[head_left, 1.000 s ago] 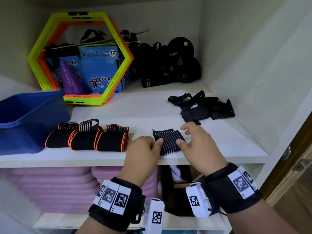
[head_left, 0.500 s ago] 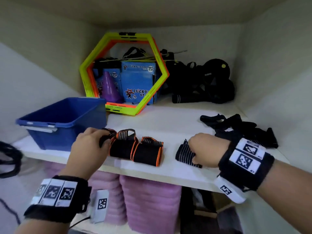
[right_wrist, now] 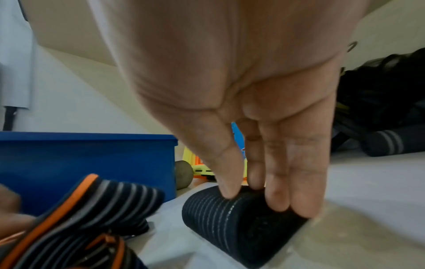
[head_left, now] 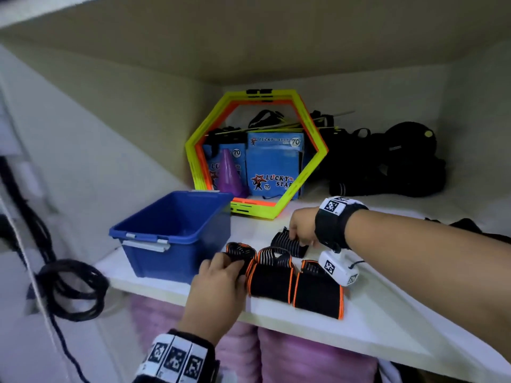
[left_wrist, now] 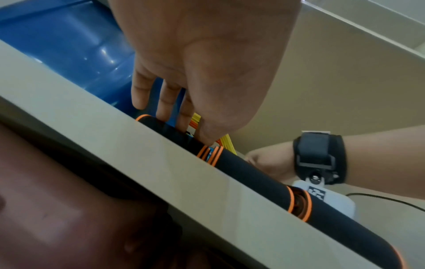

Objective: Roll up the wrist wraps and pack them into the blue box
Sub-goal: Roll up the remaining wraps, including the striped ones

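While the blue box (head_left: pixel 177 230) stands on the shelf (head_left: pixel 381 324) beside three orange-trimmed wrist wraps (head_left: pixel 272 277), the left hand (head_left: pixel 218 288) curls its grip around the leftmost roll. The right hand (head_left: pixel 301 226) pinches the striped black wrap (right_wrist: pixel 239 216) behind them.

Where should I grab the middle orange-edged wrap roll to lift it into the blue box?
Probably across its black barrel, from above and the shelf's front edge. The middle roll lies on its side, packed between the roll under the left hand and the right-hand roll, so its ends are blocked. The blue box sits left.
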Available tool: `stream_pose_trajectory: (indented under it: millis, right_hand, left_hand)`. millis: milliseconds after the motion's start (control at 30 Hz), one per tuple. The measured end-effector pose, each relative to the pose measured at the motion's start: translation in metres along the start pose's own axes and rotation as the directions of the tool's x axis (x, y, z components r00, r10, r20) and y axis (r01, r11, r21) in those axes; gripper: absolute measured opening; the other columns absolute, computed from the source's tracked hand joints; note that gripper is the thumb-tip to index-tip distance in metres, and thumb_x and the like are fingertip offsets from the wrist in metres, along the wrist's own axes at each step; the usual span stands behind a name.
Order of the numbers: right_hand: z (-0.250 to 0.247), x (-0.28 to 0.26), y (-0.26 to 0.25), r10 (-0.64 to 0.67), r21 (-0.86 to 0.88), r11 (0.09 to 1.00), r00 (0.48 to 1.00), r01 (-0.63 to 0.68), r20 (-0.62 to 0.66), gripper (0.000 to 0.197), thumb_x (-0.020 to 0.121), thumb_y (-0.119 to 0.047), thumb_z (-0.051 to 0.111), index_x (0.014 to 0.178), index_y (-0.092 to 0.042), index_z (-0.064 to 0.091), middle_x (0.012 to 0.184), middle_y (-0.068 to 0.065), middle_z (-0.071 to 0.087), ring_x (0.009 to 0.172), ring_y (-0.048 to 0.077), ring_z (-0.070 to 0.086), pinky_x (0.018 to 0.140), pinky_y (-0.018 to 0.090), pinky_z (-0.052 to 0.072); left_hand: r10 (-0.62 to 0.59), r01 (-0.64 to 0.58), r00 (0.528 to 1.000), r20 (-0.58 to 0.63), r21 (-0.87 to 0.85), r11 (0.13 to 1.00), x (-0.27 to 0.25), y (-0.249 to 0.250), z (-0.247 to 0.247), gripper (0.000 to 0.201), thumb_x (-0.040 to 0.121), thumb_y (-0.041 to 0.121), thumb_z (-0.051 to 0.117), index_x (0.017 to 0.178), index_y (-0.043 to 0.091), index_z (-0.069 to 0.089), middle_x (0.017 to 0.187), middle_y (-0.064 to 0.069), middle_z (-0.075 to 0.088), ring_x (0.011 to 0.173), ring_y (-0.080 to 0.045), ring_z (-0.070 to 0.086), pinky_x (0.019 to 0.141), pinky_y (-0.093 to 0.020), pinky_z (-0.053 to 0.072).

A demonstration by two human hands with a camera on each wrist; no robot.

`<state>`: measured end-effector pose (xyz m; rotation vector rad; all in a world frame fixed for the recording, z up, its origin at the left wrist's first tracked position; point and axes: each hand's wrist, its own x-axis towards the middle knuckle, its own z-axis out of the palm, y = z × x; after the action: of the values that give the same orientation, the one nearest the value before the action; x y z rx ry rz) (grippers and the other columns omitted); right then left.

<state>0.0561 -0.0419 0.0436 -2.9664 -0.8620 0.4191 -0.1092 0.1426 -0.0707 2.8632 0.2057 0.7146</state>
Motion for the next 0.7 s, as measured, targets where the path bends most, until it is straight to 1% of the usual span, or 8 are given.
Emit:
stream_pose_trajectory:
  millis: [33, 133, 167, 267, 367, 500, 633, 700]
  right_hand:
    - [-0.001, 0.004, -0.010, -0.012, 0.005, 1.000, 1.000, 0.012, -0.001, 0.035, 0.090, -0.002, 0.061, 0.124, 0.005, 0.063, 0.113, 0.024, 0.066, 0.049, 0.007, 0.040, 0.037, 0.007, 0.036]
    - [0.000, 0.016, -0.030, -0.043, 0.033, 0.998, 0.998, 0.044, -0.040, 0.036, 0.089, 0.005, 0.059, 0.122, -0.006, 0.068, 0.088, 0.001, 0.064, 0.054, 0.003, 0.046, 0.039, 0.006, 0.040]
    - [0.002, 0.021, -0.034, -0.036, 0.067, 0.997, 0.998, 0.039, -0.045, 0.036, 0.088, 0.007, 0.058, 0.119, -0.008, 0.070, 0.087, 0.002, 0.064, 0.056, 0.007, 0.050, 0.045, 0.009, 0.046]
    - [0.003, 0.033, -0.039, -0.022, 0.184, 0.983, 0.999, 0.026, -0.023, 0.042, 0.087, 0.010, 0.053, 0.117, -0.012, 0.071, 0.116, 0.015, 0.068, 0.074, 0.021, 0.062, 0.069, 0.032, 0.060]
    - [-0.002, 0.033, -0.034, -0.032, 0.278, 0.960, 0.999, 0.035, -0.015, 0.042, 0.087, 0.011, 0.056, 0.118, -0.014, 0.070, 0.124, 0.014, 0.064, 0.092, 0.024, 0.065, 0.072, 0.037, 0.061]
    - [-0.013, 0.019, 0.005, 0.015, 0.416, 0.909, 0.999, 0.000, -0.034, 0.034, 0.088, 0.009, 0.054, 0.112, -0.012, 0.068, 0.113, 0.009, 0.066, 0.094, 0.022, 0.068, 0.077, 0.041, 0.059]
    - [-0.022, -0.014, 0.075, 0.144, 0.458, 0.885, 0.984, -0.082, -0.102, 0.022, 0.091, -0.001, 0.051, 0.101, -0.014, 0.066, 0.101, 0.010, 0.068, 0.081, 0.022, 0.070, 0.070, 0.039, 0.059]
    - [-0.023, -0.037, 0.116, 0.232, 0.453, 0.878, 0.965, -0.153, -0.124, 0.025, 0.090, -0.003, 0.048, 0.102, -0.013, 0.067, 0.098, 0.009, 0.070, 0.081, 0.024, 0.071, 0.068, 0.038, 0.058]
  left_hand:
    - [0.006, -0.006, 1.000, 0.002, 0.004, 1.000, 0.001, -0.001, -0.001, 0.033, 0.086, 0.038, 0.047, 0.112, 0.031, 0.067, 0.103, 0.004, 0.055, 0.082, -0.024, 0.048, 0.071, -0.044, 0.053]
    - [0.024, -0.025, 0.999, 0.033, 0.036, 0.999, 0.003, 0.001, -0.003, 0.041, 0.089, 0.043, 0.035, 0.116, 0.033, 0.064, 0.107, 0.006, 0.052, 0.088, -0.021, 0.045, 0.076, -0.042, 0.051]
    - [0.021, -0.024, 0.998, 0.063, 0.057, 0.998, 0.004, 0.002, -0.004, 0.040, 0.091, 0.043, 0.034, 0.118, 0.035, 0.062, 0.109, 0.006, 0.050, 0.091, -0.021, 0.044, 0.079, -0.041, 0.050]
    - [0.026, -0.034, 0.993, 0.114, 0.067, 0.997, 0.005, 0.003, -0.007, 0.036, 0.093, 0.037, 0.036, 0.124, 0.037, 0.055, 0.113, 0.008, 0.046, 0.095, -0.019, 0.042, 0.083, -0.038, 0.048]
    - [0.049, -0.057, 0.988, 0.145, 0.047, 0.997, 0.006, 0.000, -0.012, 0.037, 0.090, 0.034, 0.039, 0.124, 0.038, 0.054, 0.113, 0.009, 0.046, 0.095, -0.019, 0.043, 0.083, -0.038, 0.049]
    - [0.127, -0.125, 0.983, 0.131, -0.027, 0.992, 0.024, 0.003, -0.027, 0.029, 0.090, 0.032, 0.041, 0.108, 0.029, 0.064, 0.102, 0.007, 0.054, 0.092, -0.020, 0.054, 0.079, -0.040, 0.053]
    - [0.230, -0.228, 0.969, 0.094, -0.034, 0.973, 0.063, 0.033, -0.050, 0.020, 0.092, 0.029, 0.050, 0.087, 0.023, 0.068, 0.086, 0.004, 0.064, 0.082, -0.019, 0.062, 0.073, -0.038, 0.053]
    - [0.280, -0.276, 0.953, 0.114, -0.049, 0.960, 0.086, 0.060, -0.060, 0.019, 0.092, 0.028, 0.051, 0.085, 0.025, 0.069, 0.085, 0.007, 0.067, 0.081, -0.016, 0.063, 0.074, -0.036, 0.054]
